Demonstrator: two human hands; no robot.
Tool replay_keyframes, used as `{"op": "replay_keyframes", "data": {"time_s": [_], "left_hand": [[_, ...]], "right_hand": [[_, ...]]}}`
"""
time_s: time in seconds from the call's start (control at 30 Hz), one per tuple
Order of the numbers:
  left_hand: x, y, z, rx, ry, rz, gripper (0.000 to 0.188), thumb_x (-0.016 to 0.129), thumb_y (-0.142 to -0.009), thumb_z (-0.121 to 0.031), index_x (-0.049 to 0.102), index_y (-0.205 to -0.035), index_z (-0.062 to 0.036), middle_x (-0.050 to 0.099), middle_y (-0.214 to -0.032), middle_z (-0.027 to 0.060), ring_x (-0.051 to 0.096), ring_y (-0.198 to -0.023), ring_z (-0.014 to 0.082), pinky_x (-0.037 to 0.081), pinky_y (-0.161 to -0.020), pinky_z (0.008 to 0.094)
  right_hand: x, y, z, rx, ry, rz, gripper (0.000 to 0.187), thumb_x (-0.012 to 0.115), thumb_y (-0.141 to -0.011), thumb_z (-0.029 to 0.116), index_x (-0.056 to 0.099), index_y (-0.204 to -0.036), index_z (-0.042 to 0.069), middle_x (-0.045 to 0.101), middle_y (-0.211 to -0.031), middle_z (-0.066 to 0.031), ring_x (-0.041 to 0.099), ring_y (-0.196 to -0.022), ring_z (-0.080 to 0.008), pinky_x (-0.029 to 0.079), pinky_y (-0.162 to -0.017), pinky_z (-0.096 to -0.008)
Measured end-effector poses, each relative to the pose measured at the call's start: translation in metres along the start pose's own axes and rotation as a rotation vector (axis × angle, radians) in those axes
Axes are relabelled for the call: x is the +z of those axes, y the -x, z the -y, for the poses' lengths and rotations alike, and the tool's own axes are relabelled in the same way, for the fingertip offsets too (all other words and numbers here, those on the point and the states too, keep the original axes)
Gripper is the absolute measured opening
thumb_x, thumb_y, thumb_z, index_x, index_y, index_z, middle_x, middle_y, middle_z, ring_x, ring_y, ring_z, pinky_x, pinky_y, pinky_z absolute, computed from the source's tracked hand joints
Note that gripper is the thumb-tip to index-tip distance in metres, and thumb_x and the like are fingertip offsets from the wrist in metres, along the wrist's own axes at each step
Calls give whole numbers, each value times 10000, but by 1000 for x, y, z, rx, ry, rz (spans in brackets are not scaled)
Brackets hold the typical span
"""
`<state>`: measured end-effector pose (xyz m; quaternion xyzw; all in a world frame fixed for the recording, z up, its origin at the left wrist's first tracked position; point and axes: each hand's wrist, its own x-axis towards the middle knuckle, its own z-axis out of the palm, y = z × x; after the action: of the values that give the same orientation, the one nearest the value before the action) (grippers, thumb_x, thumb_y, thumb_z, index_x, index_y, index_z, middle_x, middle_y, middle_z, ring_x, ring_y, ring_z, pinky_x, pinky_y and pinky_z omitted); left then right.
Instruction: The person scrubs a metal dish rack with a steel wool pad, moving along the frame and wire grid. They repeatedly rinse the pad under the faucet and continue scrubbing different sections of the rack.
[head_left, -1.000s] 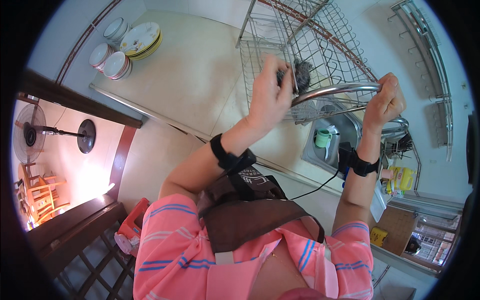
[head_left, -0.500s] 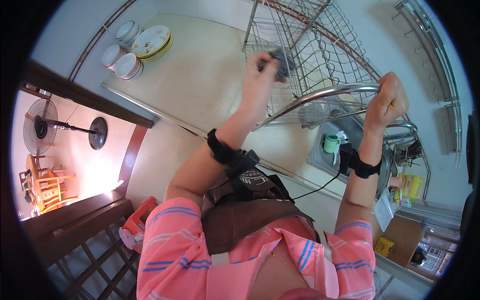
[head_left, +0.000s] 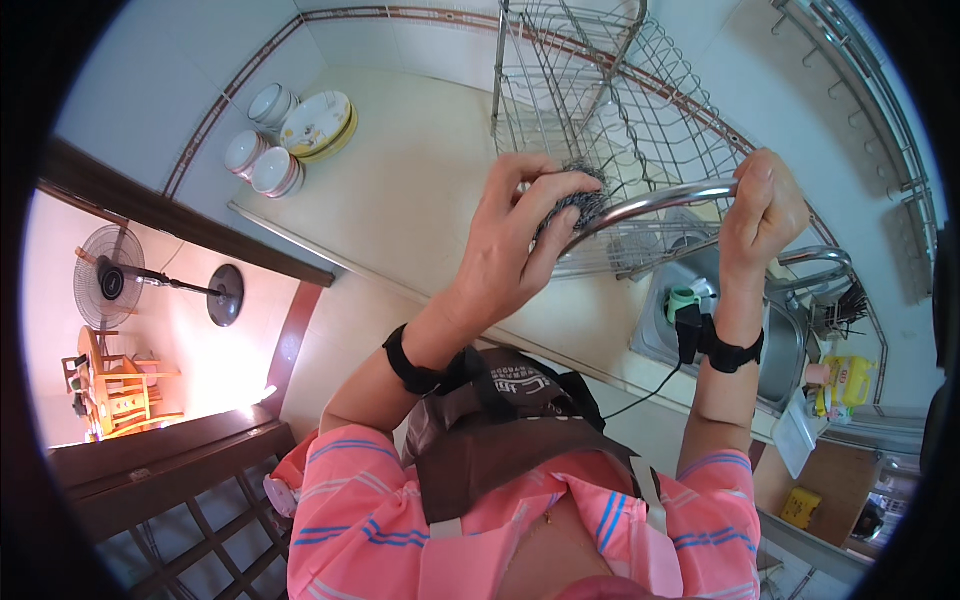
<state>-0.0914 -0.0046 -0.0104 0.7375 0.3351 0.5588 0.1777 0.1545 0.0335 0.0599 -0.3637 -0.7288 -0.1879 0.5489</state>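
Note:
My left hand (head_left: pixel 505 240) is closed around a dark steel wool scrubber (head_left: pixel 590 203), with part of it showing between thumb and fingers. It is against or very near the curved end of the thick metal tube (head_left: pixel 665 198) of a wire dish rack (head_left: pixel 655 125); exact contact is hard to see. Further right, my right hand (head_left: pixel 765 212) is wrapped in a fist round the other end of that tube. The rack is tilted over the counter, its wire baskets rising away from me.
Left on the counter (head_left: pixel 410 160) are stacked bowls (head_left: pixel 272 172) and yellow-edged plates (head_left: pixel 318 125). A sink (head_left: pixel 650 310) holding a green cup (head_left: pixel 683 302) lies below my right forearm. Beyond it stands a yellow bottle (head_left: pixel 848 380). A hook rail (head_left: pixel 860 110) runs along the right wall.
My left hand has come nearer with the scrubber, from the rack's wire side to the thick tube. My right hand keeps its grip. The whole view has shifted slightly.

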Motion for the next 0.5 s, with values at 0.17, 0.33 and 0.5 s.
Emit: {"op": "replay_keyframes", "data": {"time_s": [0.17,0.33,0.5], "left_hand": [[-1,-44,32,-29,-42,82,142,577,-957,0,640,-1079,-34,568,-1013,118,580,-928,265,473,-828,343],[-3,-87,98,-2,-29,56,123,600,-990,-64,639,-1103,-35,582,-1024,124,596,-945,264,476,-853,338],[-3,-157,187,33,-143,-17,157,641,-986,-147,689,-1109,-61,594,-1058,143,611,-983,284,489,-892,357]], "right_hand": [[-3,0,1,-54,11,19,392,527,-997,98,485,-613,31,434,-559,-94,438,-478,-273,288,-484,-402],[-7,1,1,-25,43,44,364,503,-976,129,473,-625,37,425,-572,-104,436,-498,-284,279,-494,-405],[-7,3,2,8,67,35,430,471,-988,186,457,-597,8,397,-548,-102,393,-474,-251,259,-493,-389]]}}
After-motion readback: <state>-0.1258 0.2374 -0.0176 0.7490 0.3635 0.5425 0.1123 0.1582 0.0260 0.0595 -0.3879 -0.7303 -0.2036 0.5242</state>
